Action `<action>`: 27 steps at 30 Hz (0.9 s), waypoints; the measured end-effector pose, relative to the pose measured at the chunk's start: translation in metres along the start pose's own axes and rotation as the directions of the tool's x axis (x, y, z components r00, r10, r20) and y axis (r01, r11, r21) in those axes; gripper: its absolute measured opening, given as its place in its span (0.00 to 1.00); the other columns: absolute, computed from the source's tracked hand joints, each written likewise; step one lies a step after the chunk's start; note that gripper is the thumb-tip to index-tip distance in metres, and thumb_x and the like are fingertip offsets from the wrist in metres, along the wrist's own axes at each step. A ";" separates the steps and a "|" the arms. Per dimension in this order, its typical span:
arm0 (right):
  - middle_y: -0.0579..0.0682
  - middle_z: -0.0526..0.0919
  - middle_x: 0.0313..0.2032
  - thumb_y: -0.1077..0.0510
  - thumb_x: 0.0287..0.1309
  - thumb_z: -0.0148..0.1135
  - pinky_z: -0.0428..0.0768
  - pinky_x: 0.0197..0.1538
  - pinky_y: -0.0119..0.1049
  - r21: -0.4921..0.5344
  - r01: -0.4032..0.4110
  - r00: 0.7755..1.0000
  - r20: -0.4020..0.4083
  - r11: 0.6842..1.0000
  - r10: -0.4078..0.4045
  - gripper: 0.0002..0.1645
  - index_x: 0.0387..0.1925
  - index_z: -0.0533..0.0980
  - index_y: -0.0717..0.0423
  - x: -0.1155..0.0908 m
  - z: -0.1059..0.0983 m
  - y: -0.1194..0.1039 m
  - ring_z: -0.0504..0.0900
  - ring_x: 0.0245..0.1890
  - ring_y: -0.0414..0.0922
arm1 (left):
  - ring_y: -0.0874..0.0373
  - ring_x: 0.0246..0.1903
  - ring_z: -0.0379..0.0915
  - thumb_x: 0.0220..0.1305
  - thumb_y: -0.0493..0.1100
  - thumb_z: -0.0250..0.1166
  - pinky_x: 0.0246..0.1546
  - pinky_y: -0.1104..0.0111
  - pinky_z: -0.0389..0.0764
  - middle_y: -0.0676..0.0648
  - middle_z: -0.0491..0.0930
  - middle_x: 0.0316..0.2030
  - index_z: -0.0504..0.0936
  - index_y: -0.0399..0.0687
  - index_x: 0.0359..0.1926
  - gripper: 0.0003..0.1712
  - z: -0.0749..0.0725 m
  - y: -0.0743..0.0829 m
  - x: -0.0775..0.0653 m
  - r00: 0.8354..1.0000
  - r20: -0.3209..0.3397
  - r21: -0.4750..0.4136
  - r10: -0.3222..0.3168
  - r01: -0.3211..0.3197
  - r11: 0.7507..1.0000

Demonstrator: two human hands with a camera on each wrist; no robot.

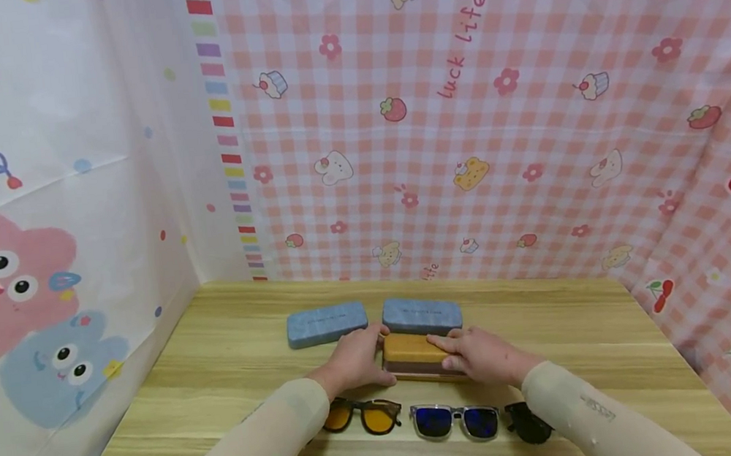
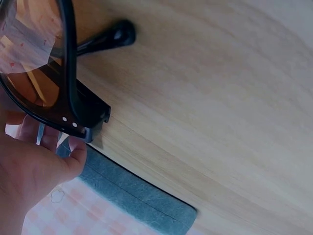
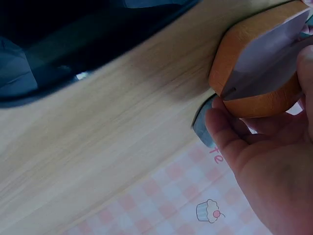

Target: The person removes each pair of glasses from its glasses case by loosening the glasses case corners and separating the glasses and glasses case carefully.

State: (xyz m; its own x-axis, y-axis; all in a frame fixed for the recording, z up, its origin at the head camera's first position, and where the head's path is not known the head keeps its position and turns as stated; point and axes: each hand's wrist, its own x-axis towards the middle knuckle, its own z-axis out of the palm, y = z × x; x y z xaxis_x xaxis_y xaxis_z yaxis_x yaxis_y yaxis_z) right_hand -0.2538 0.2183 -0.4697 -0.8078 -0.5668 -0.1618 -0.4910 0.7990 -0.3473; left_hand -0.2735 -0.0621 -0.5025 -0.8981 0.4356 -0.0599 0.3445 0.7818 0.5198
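Observation:
An orange-brown glasses case (image 1: 406, 347) lies between my two hands on the wooden table. Its lid stands partly raised, and the right wrist view shows the pale lining of the case (image 3: 266, 68). My left hand (image 1: 357, 359) holds the left end, thumb low at the front and fingers at the back. At the other end, my right hand (image 1: 486, 357) grips the case, with a finger on the lid and the thumb at the opening. Sunglasses with amber lenses (image 1: 379, 419) lie nearest my left forearm; in the left wrist view these sunglasses (image 2: 71, 93) hide part of the hand.
Two blue-grey glasses cases, one at left (image 1: 327, 325) and one at right (image 1: 421, 314), lie behind the orange one. Clear-framed sunglasses with blue lenses (image 1: 434, 422) sit in front. Black sunglasses (image 1: 528, 424) are partly covered by my right forearm. A checked cloth (image 1: 430, 148) hangs behind the table.

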 end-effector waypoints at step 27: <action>0.62 0.80 0.62 0.43 0.76 0.63 0.80 0.63 0.56 -0.217 -0.012 0.999 -0.053 0.976 0.001 0.41 0.82 0.64 0.49 -0.004 0.013 -0.007 0.78 0.52 0.57 | 0.47 0.62 0.80 0.52 0.56 0.86 0.70 0.47 0.76 0.45 0.85 0.61 0.74 0.50 0.69 0.47 0.002 -0.003 0.002 1.000 -0.006 0.033 0.017 -0.017 0.999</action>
State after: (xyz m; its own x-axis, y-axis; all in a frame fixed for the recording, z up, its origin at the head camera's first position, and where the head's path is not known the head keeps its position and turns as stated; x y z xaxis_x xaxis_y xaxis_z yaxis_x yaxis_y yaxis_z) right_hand -0.2433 0.2125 -0.4790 -0.8243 -0.5548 -0.1129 -0.5401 0.8304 -0.1371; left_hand -0.2760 -0.0626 -0.5065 -0.8937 0.4463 -0.0462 0.3684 0.7886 0.4923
